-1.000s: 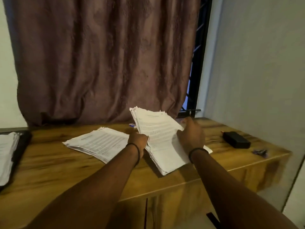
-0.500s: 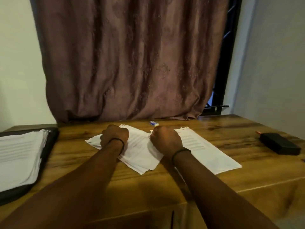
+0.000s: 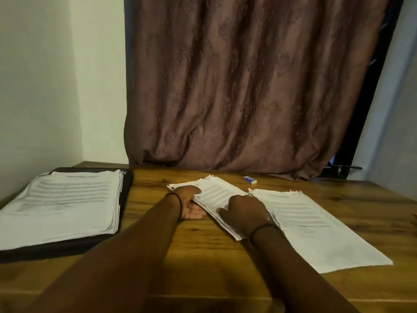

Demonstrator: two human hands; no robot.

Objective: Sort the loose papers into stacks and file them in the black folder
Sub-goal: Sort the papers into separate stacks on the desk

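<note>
A stack of printed papers (image 3: 217, 194) lies at the middle of the wooden desk (image 3: 203, 267). My left hand (image 3: 190, 205) is palm up at its left edge, fingers under the sheets and thumb on top. Curled on the stack's right side, my right hand (image 3: 247, 212) has its thumb on the top sheet and its fingers over the edge. A second paper stack (image 3: 316, 229) lies flat just to the right, partly overlapping the middle one. At far left the open black folder (image 3: 126, 188) holds a thick pile of papers (image 3: 67, 199).
A small blue and white eraser (image 3: 250, 179) lies near the back of the desk, in front of the brown curtain (image 3: 248, 86). Walls close the desk on the left and right. The desk's front edge runs below my forearms.
The stack I held tilted up now lies flat on the right. Both hands have shifted to the middle stack, and my left hand has turned palm up under its edge. The view has swung left.
</note>
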